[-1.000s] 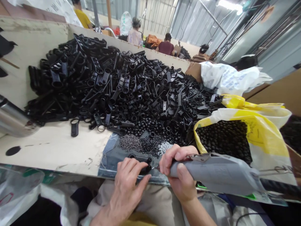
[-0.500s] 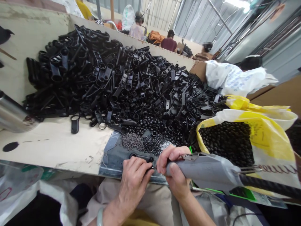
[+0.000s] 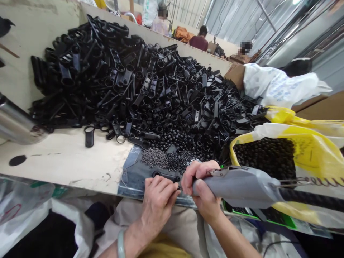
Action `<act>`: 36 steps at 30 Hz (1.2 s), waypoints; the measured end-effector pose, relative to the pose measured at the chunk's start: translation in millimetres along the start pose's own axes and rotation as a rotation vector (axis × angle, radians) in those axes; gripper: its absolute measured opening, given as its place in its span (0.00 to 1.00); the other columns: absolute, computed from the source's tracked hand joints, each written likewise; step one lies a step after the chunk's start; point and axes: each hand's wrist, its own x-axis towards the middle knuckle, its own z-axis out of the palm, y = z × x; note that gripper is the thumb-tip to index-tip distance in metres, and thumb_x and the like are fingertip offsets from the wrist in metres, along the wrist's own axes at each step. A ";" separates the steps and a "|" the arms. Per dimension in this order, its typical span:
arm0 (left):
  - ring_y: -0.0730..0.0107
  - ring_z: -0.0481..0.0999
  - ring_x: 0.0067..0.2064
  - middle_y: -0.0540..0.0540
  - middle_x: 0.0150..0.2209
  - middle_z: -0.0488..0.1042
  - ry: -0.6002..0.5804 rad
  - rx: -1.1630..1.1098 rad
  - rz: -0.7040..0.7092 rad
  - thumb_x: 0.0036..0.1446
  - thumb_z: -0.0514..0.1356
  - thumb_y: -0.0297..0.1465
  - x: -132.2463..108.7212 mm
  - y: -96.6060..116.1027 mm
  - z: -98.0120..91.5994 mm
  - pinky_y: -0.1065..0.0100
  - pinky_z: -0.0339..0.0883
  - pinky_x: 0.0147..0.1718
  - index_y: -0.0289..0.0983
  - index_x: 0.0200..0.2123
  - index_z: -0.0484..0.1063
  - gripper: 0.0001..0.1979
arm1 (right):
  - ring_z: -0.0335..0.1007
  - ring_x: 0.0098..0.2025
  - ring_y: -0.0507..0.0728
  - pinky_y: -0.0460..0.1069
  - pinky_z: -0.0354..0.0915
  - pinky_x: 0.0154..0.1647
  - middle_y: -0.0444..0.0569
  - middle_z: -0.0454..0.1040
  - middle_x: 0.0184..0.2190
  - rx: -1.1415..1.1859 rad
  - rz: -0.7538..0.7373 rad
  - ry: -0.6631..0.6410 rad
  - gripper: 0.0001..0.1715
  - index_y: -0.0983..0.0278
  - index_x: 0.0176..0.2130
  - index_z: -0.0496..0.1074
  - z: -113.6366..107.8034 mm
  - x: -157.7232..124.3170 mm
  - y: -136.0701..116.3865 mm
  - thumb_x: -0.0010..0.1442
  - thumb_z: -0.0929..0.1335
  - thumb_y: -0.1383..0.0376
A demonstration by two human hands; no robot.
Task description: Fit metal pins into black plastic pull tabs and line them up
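Observation:
My left hand (image 3: 157,200) is closed on a long black plastic part (image 3: 166,176) with a ring at its left end, pressing it onto a blue denim cloth (image 3: 131,179) at the table's front edge. My right hand (image 3: 202,190) grips a grey power screwdriver (image 3: 242,186), whose tip points left at the right end of that part, between my two hands. A small heap of dark screws (image 3: 154,157) and small black beads lies on the cloth just behind the part.
A big pile of black plastic parts (image 3: 134,86) covers the wooden table (image 3: 61,161). A yellow-and-white bag of black beads (image 3: 268,157) stands on the right. A metal cylinder (image 3: 13,123) lies at the left edge. Other people sit at the far back.
My left hand's fingers have curled tighter over the black part. The screwdriver tip stays at the part's end. The view has drifted a little, so everything sits slightly to the right.

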 end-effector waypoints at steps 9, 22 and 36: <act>0.63 0.69 0.39 0.52 0.35 0.78 -0.122 -0.005 -0.095 0.68 0.60 0.26 5.1 5.7 -5.1 0.57 0.51 0.39 0.39 0.33 0.72 0.09 | 0.61 0.23 0.51 0.49 0.61 0.23 0.38 0.69 0.30 0.070 -0.012 -0.029 0.10 0.55 0.43 0.63 -1.5 1.8 -2.7 0.70 0.70 0.59; 0.63 0.68 0.40 0.53 0.34 0.76 -0.193 0.017 -0.119 0.66 0.61 0.23 8.7 9.1 -7.7 0.56 0.50 0.39 0.40 0.31 0.70 0.10 | 0.60 0.21 0.50 0.47 0.61 0.22 0.36 0.68 0.29 0.080 -0.018 0.010 0.10 0.56 0.40 0.60 2.0 1.5 0.5 0.69 0.69 0.62; 0.63 0.69 0.39 0.53 0.33 0.77 -0.129 0.011 -0.100 0.68 0.60 0.25 6.1 6.2 -5.4 0.58 0.50 0.39 0.40 0.34 0.71 0.08 | 0.61 0.20 0.50 0.47 0.61 0.21 0.37 0.68 0.27 0.005 0.004 0.008 0.12 0.56 0.37 0.59 -2.3 1.8 6.0 0.68 0.69 0.60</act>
